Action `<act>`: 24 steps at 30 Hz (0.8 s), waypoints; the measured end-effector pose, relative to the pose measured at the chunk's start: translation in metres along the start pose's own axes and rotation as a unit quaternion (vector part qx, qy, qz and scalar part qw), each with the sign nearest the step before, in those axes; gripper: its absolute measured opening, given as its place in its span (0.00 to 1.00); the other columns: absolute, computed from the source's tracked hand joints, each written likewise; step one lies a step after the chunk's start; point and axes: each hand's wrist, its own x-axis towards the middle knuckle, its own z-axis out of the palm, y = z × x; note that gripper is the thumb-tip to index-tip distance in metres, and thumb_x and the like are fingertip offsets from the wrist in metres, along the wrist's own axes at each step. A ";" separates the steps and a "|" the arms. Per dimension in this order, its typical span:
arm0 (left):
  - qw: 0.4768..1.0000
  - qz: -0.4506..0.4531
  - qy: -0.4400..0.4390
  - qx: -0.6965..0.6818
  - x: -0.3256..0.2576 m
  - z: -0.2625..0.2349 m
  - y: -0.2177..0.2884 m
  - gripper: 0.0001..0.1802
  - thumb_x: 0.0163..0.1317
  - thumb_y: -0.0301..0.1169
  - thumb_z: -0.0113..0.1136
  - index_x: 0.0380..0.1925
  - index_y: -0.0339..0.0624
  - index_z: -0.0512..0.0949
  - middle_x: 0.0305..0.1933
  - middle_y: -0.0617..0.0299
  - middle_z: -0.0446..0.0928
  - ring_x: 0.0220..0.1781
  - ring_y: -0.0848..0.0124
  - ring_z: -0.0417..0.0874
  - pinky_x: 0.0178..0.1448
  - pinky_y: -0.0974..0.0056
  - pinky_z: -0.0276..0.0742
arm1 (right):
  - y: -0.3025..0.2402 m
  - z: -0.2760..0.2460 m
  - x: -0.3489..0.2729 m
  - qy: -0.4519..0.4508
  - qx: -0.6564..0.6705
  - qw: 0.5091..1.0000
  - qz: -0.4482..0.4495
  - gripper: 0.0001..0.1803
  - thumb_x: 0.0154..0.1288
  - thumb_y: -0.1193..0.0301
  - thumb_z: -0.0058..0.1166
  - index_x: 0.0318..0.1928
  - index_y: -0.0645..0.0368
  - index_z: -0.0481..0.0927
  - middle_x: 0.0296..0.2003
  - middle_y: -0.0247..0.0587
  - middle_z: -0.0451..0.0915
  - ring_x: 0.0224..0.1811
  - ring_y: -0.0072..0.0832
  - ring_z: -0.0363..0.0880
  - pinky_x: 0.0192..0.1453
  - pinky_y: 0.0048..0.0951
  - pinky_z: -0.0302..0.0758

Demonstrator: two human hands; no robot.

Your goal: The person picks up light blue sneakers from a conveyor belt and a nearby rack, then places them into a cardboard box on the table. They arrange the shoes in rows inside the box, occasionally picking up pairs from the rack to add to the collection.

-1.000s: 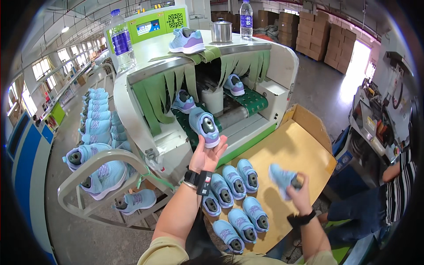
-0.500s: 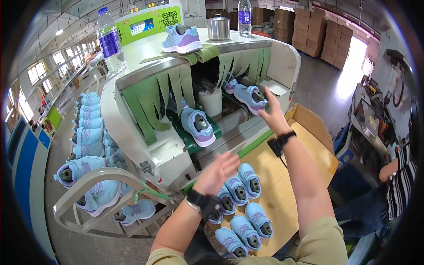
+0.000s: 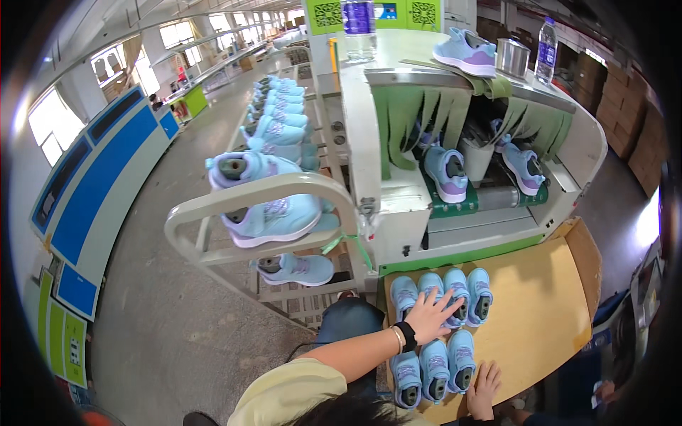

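Several light blue shoes lie in two rows on a cardboard-covered table (image 3: 547, 305). My left hand (image 3: 432, 317), with a dark watch on the wrist, lies with fingers spread on the upper row of shoes (image 3: 446, 291). My right hand (image 3: 484, 387) rests flat on the cardboard, fingers apart, beside the lower row of shoes (image 3: 435, 368). Neither hand grips anything. Beyond the table, two blue shoes, one on the left (image 3: 446, 172) and one on the right (image 3: 524, 167), sit on the green belt of a white machine (image 3: 398, 206) hung with green flap curtains (image 3: 405, 121).
A white tube rack (image 3: 213, 206) on my left carries more blue shoes (image 3: 273, 213). On the machine's top stand another shoe (image 3: 465, 51), a metal cup (image 3: 513, 57) and two water bottles, one (image 3: 359, 25) at the left and one (image 3: 545, 41) at the right. Cardboard boxes (image 3: 643, 135) stand at far right.
My right hand has come back from the machine's belt, leaving a shoe there, and now lies on the cardboard. My left hand has dropped onto the upper row of shoes. The view has swung left.
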 end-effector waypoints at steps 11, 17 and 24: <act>1.000 -0.002 0.011 0.004 -0.002 -0.004 -0.003 0.45 0.64 0.54 0.65 0.79 0.61 0.61 0.78 0.49 0.64 0.73 0.39 0.66 0.71 0.39 0.65 | -0.001 0.007 0.008 0.051 0.000 0.999 0.006 0.43 0.72 0.49 0.56 0.81 0.43 0.57 0.83 0.55 0.45 0.84 0.64 0.37 0.82 0.71 0.37; 0.999 0.018 0.035 0.011 -0.002 0.000 -0.002 0.44 0.64 0.54 0.66 0.79 0.62 0.62 0.77 0.49 0.66 0.73 0.40 0.66 0.72 0.40 0.63 | 0.000 0.011 0.002 0.069 0.006 0.998 0.013 0.43 0.72 0.46 0.56 0.81 0.42 0.57 0.83 0.53 0.45 0.84 0.63 0.38 0.81 0.73 0.37; 1.000 0.003 -0.008 -0.009 0.001 -0.012 0.004 0.45 0.63 0.51 0.67 0.79 0.58 0.62 0.77 0.47 0.65 0.74 0.37 0.64 0.75 0.38 0.60 | 0.027 -0.023 0.036 0.095 0.036 0.994 -0.043 0.42 0.62 0.53 0.66 0.73 0.55 0.68 0.67 0.59 0.71 0.66 0.59 0.70 0.71 0.55 0.67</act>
